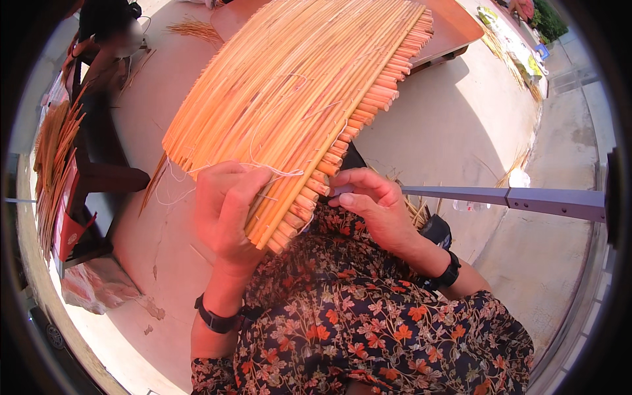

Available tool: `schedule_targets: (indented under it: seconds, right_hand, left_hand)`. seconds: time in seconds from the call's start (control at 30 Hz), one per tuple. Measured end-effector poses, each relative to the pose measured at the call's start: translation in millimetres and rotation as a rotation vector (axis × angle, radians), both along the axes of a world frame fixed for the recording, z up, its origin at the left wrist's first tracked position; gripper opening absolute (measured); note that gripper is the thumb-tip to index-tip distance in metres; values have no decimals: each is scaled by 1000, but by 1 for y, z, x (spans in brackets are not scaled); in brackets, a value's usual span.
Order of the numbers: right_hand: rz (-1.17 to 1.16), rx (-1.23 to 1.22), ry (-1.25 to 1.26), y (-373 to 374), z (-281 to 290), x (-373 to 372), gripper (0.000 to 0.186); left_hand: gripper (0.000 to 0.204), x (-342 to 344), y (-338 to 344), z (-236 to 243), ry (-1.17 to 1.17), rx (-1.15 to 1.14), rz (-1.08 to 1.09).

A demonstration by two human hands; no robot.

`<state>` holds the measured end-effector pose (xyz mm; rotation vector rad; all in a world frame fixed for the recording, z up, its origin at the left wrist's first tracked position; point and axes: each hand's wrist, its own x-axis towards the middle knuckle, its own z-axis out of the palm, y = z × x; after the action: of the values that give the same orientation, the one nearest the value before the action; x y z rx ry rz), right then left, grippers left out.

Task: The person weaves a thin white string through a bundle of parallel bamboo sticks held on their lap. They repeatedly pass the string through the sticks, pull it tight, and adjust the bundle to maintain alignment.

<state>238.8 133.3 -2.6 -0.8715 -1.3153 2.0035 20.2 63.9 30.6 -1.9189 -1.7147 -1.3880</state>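
A mat of straw-coloured stalks [283, 85] slopes up and away before me, its far part over a brown table. Along its right edge the thick cut ends [378, 99] stick out past a single stalk stitched across them. My left hand [230, 207] is closed on the mat's near corner, thumb on top. White thread [273, 170] runs over the mat beside that thumb and hangs in a loop at the left. Just right of the cut ends, my right hand [372, 204] is pinched closed against the mat's edge; whatever its fingertips hold is hidden.
A brown table [447, 29] stands at the back. To the left, a person [108, 46] sits near a dark bench [112, 178] and a bundle of thin stalks [52, 171]. A grey metal bar [500, 195] reaches in from the right. Loose stalks [194, 27] lie on the concrete floor.
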Motion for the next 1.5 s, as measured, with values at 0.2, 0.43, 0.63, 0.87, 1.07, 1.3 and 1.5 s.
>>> schedule_targets:
  seconds: [0.2,0.43,0.63,0.87,1.07,1.3,1.5]
  right_hand:
    - [-40,-80,42,17,-2,-15,24]
    - [69,-283,261,13,2,-14,41]
    - [120,-324,329,14,11,-17,45]
    - [40,-261,438,1,3,-26,46]
    - [22,-115,359,-1,6,-21,50]
    - [90,-56,279,0,0,-14,51]
    - [78,-94,276,-1,0,-12,49]
  left_hand:
    - [39,16,9,-7,37,-21,-63]
    - [36,22,10,0,92,-98,-69]
    - [35,24,12,0,84,-122,-65]
    - [40,23,15,6,89,-94,-65]
    - [42,26,16,10,69,-91,-17]
    - [39,27,15,12,60,-126,-50]
    - [35,25,15,11,67,-130,-64]
